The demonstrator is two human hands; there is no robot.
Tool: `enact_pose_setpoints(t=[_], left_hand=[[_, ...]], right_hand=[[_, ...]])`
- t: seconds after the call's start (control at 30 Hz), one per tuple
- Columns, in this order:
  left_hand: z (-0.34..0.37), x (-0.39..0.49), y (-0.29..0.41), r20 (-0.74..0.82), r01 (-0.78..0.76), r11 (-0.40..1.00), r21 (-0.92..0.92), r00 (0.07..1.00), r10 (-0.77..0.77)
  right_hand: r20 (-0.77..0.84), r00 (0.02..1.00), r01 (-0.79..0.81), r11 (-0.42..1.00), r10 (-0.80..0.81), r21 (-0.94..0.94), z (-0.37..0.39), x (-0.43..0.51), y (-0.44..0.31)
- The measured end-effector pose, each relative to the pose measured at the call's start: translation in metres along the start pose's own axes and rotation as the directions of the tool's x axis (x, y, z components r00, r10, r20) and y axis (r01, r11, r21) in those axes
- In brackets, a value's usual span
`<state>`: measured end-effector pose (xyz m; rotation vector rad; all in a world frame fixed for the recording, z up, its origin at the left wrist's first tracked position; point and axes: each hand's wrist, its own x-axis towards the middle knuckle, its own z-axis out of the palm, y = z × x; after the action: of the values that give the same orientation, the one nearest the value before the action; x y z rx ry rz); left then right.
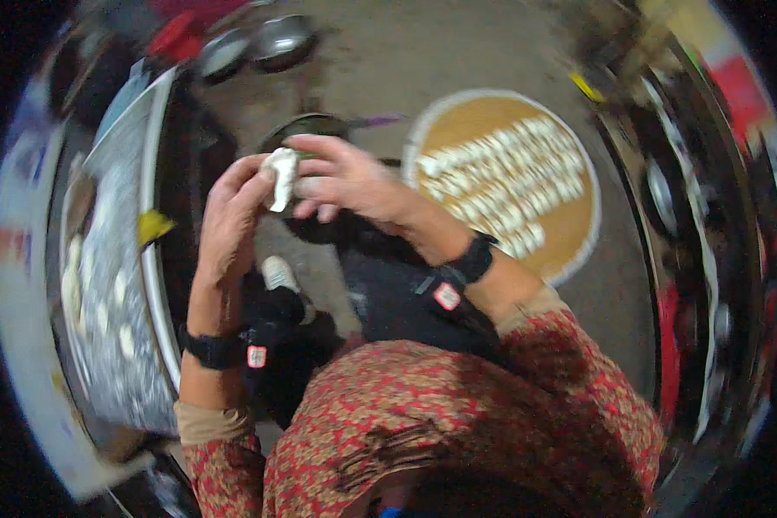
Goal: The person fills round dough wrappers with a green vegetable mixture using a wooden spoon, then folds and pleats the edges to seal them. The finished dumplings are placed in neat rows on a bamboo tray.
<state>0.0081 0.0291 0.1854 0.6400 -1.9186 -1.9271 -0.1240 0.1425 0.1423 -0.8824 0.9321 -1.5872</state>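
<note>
A folded piece of white dough, probably a dumpling [281,180], is pinched between the thumb and fingers of my left hand [230,207]. My right hand [349,178] is just to its right, fingers spread and blurred, with the tips close to the dough; whether they touch it I cannot tell. Behind both hands is a dark round bowl [311,118], mostly hidden by them. A purple handle [377,120] sticks out from its right side. Further right, a round tan tray with a pale rim [566,249] carries rows of white dumplings [508,175].
Along my left stands a flour-dusted table [149,382] with several pale dough pieces [126,341] and a yellow object [154,226] at its edge. Two metal pots or bowls [285,40] sit at the far left. Dark shelving with a red part [668,356] runs along the right.
</note>
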Motion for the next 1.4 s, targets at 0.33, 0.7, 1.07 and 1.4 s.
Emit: enact_pose_setpoints(t=[0.33,0.7,1.07,1.4], left_hand=[[0.032,0.023,-0.019,0.006,0.027,0.945,0.327,1.0,-0.031],[-0.056,-0.01,-0.059,-0.252,0.16,0.961,0.226,0.963,-0.101],[-0.078,-0.024,-0.08,-0.329,0.287,0.949,0.133,0.916,-0.23],[-0.07,-0.017,-0.063,-0.412,0.305,0.94,0.15,0.884,-0.221]], right_hand=[[-0.861,0.508,-0.385,0.894,-0.003,-0.23,-0.173,-0.159,0.109],[-0.957,-0.157,-0.443,0.884,-0.243,-0.152,-0.338,-0.35,0.152],[-0.905,0.097,-0.892,0.367,-0.414,-0.263,-0.353,-0.335,0.157],[-0.876,0.271,-0.899,0.22,-0.399,-0.378,-0.363,-0.345,0.169]])
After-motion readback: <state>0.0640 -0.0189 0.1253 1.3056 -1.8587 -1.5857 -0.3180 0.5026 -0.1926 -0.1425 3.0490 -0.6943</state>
